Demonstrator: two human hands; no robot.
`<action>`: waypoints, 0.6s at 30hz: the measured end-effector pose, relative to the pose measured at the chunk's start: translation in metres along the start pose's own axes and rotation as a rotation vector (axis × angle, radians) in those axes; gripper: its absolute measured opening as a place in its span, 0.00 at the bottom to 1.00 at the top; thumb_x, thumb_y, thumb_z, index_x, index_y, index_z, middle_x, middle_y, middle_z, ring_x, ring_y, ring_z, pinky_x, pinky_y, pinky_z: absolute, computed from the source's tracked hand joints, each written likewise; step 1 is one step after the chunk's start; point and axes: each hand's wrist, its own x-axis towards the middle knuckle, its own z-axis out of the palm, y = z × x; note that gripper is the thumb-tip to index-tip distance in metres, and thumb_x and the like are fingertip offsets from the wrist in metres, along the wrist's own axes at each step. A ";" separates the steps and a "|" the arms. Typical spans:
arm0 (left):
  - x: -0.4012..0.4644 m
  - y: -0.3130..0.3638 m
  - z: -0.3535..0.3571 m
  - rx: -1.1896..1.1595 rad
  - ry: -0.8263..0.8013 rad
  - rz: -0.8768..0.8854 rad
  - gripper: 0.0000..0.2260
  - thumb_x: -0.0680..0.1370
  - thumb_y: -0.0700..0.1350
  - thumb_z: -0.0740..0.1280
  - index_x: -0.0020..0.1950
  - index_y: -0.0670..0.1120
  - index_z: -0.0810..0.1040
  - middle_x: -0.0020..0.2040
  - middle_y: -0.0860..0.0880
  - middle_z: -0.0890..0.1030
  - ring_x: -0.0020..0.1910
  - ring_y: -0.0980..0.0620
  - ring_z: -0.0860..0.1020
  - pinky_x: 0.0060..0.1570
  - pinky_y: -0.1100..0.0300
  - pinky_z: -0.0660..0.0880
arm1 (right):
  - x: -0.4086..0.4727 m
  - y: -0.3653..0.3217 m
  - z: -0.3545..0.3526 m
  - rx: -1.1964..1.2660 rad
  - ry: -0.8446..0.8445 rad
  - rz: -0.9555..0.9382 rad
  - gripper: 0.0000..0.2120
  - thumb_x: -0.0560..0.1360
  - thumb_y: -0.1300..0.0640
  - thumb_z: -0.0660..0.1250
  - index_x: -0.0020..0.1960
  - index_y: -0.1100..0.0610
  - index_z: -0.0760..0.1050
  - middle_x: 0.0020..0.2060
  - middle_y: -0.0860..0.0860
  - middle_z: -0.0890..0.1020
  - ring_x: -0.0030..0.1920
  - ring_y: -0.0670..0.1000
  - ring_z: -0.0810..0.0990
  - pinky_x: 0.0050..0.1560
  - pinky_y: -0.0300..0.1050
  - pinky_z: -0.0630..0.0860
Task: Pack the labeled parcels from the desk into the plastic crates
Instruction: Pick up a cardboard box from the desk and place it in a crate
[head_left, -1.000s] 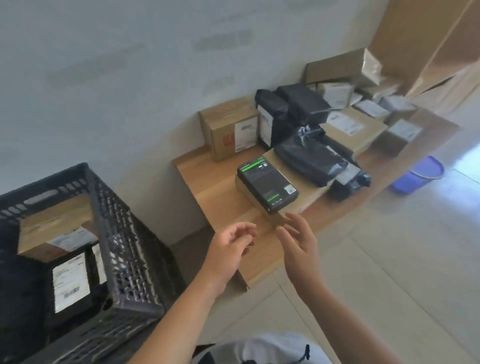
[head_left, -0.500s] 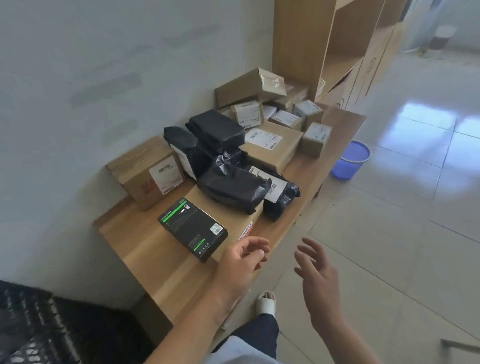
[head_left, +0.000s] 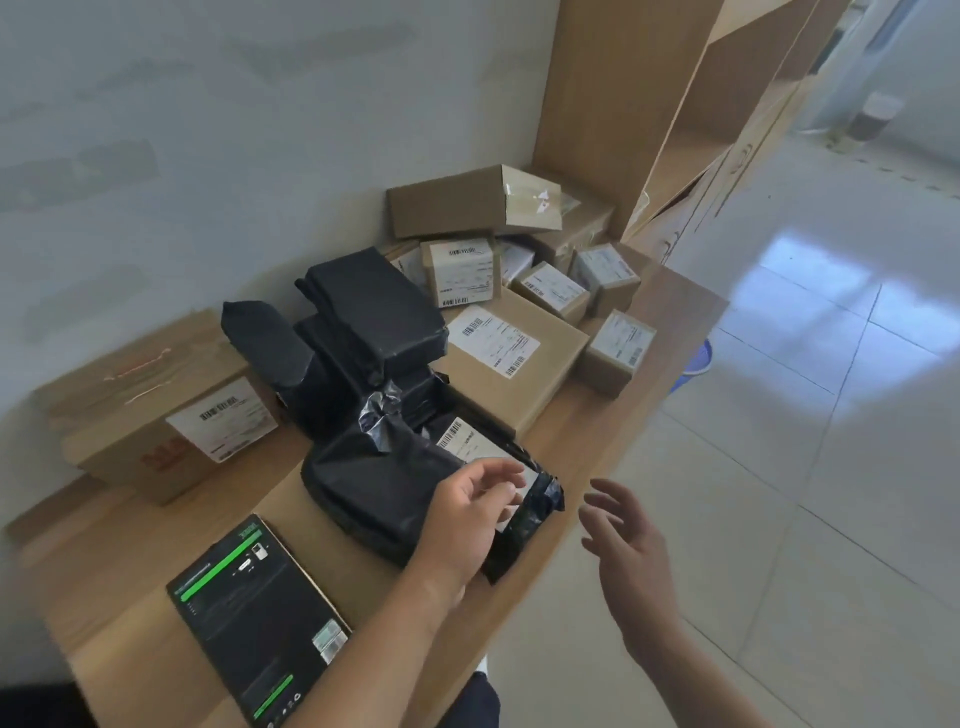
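Head view. Desk (head_left: 613, 431): mixed parcels, boxes and black bags.
Item: black bag (head_left: 384, 483) w/ white label, near front edge, long axis running left-back to right-front.
L hand (head_left: 467, 514): over bag's right end, fingers loosely spread, holding nothing; contact w/ bag unclear.
R hand (head_left: 626, 540): off desk edge, just right of bag, fingers spread, holding nothing.
L nearer; bag lies directly under it.
Hidden: crates not in frame; label partly covered by L hand; rear boxes' text illegible.
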 end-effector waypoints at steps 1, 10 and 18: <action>0.010 0.004 0.001 -0.016 0.016 -0.006 0.11 0.82 0.36 0.65 0.53 0.49 0.85 0.48 0.50 0.86 0.50 0.52 0.83 0.55 0.57 0.81 | 0.013 -0.006 0.003 -0.017 -0.016 -0.011 0.12 0.81 0.58 0.68 0.62 0.48 0.79 0.56 0.49 0.83 0.58 0.51 0.82 0.58 0.54 0.81; 0.039 0.012 0.008 -0.038 0.152 -0.091 0.11 0.81 0.36 0.66 0.54 0.50 0.84 0.50 0.50 0.86 0.52 0.52 0.82 0.58 0.55 0.80 | 0.099 -0.031 0.017 -0.123 -0.241 0.095 0.15 0.81 0.57 0.68 0.68 0.52 0.75 0.60 0.52 0.80 0.59 0.52 0.80 0.52 0.44 0.79; 0.063 0.024 0.044 -0.077 0.408 -0.156 0.11 0.81 0.37 0.66 0.54 0.50 0.84 0.53 0.50 0.86 0.52 0.53 0.82 0.53 0.60 0.78 | 0.246 -0.120 0.030 -0.267 -0.339 -0.185 0.29 0.77 0.54 0.73 0.75 0.50 0.68 0.70 0.53 0.74 0.68 0.55 0.75 0.62 0.55 0.75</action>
